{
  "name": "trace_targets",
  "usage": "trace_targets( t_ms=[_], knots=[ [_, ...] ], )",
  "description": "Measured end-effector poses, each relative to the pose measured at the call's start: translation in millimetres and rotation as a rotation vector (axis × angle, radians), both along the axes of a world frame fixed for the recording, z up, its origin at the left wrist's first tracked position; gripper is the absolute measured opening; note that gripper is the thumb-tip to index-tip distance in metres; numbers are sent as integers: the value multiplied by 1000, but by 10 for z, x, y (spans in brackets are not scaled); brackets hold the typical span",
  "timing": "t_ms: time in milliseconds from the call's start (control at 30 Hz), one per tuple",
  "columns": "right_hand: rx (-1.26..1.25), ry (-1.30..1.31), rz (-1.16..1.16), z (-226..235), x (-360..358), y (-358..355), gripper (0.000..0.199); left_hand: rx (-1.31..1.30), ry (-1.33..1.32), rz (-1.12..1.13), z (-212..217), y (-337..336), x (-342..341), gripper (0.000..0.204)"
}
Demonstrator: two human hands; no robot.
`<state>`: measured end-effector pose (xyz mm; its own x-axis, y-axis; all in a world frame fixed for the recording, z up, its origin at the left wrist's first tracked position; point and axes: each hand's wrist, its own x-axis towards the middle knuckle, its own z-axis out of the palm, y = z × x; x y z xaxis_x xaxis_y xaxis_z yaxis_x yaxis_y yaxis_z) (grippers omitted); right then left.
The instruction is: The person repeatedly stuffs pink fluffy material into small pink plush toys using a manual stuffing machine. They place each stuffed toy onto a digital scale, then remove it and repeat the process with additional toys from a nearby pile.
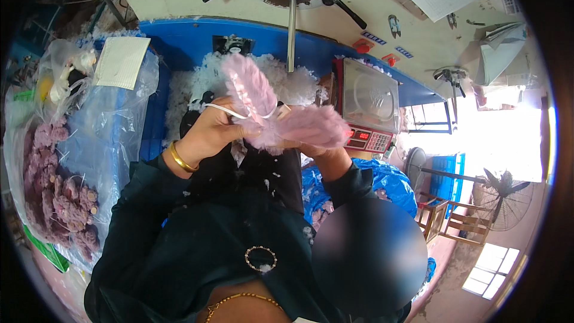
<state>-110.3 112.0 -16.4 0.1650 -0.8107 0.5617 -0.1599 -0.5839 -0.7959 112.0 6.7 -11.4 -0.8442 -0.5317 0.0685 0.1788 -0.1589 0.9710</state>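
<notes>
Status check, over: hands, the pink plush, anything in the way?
Left hand pinching pink plush piece; right hand holding it too, partly hidden. Piece splayed in a V, white strap across. Metal tube beyond, no visible contact.

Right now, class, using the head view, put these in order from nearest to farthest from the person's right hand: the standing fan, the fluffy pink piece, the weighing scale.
From the right hand:
1. Fluffy pink piece: touching it, held in both hands.
2. Weighing scale: just beyond, to the right.
3. Standing fan: far off at the right.
</notes>
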Motion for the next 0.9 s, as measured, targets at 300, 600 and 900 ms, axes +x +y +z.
trace_targets(
  t_ms=[300,600,900],
  knots=[
    [239,300,-468,446,-280,-511,32,-994,-142,296,257,-398,-771,27],
    [225,329,-802,552,66,-871,42,-783,-452,361,60,-853,-1007,25],
    [-22,775,-1242,380,-393,-1630,22,307,-67,79,-168,-1045,-1089,52]
  ],
)
